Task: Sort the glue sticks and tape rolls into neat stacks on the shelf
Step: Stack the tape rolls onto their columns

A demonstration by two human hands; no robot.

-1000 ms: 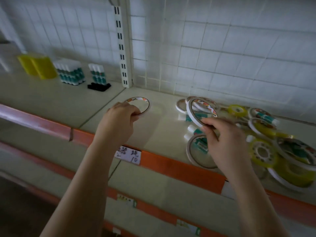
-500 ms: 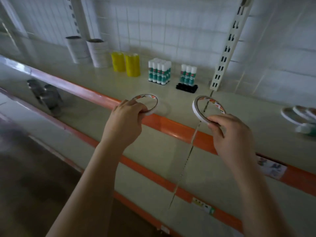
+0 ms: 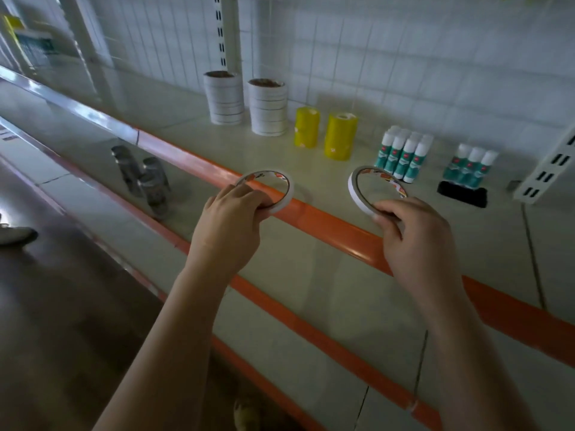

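Note:
My left hand (image 3: pixel 230 219) grips a thin white tape roll (image 3: pixel 284 195) by its near rim, held over the shelf's orange front edge (image 3: pixel 329 222). My right hand (image 3: pixel 413 231) pinches a second thin white tape roll (image 3: pixel 354 189), tilted on edge above the shelf. At the back of the shelf stand two stacks of white tape rolls (image 3: pixel 225 99) (image 3: pixel 268 107), two yellow tape stacks (image 3: pixel 306 127) (image 3: pixel 340 136), a group of upright glue sticks (image 3: pixel 403 157) and three more glue sticks (image 3: pixel 469 169) on a black base.
A white slotted upright (image 3: pixel 546 175) leans in at the right, another (image 3: pixel 222 32) runs up the tiled back wall. Grey metallic rolls (image 3: pixel 146 178) lie on the lower shelf at left. Further orange-edged shelves (image 3: pixel 311 331) sit below my arms.
The view has swung left along the shelf. Both hands, each still holding its tape roll, have moved nearer the sorted stacks; the loose pile at right has left view.

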